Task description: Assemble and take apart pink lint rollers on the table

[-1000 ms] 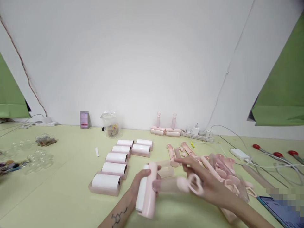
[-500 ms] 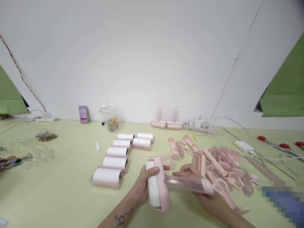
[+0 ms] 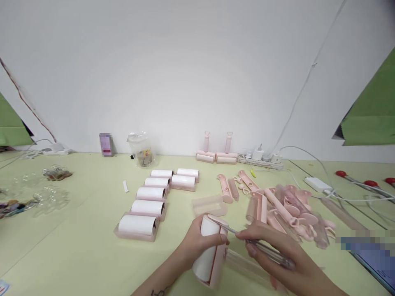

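Seven white rolls (image 3: 151, 193) were lined up in pale pink trays (image 3: 138, 237) at the left of the desk (image 3: 92, 259). To their right, at the near side, a lint roller (image 3: 210, 255) was held tilted, its clear handle (image 3: 243, 265) angled away rightward. Low weight was suggested by the plastic build; the pink frame (image 3: 219, 263) was judged stiff and slick, the white sleeve (image 3: 202, 266) more easily creased, so the frame was the better place to be held. The roller was clasped by the left hand (image 3: 198, 235), thumb laid across the front, other fingers mostly hidden behind; the forearm (image 3: 168, 265) was angled up from below. A slim tool (image 3: 274, 253), its tip set at the roller's upper end, was pinched slantwise between thumb and fingers of the right hand (image 3: 293, 246), above which loose pink parts (image 3: 276, 205) were heaped.
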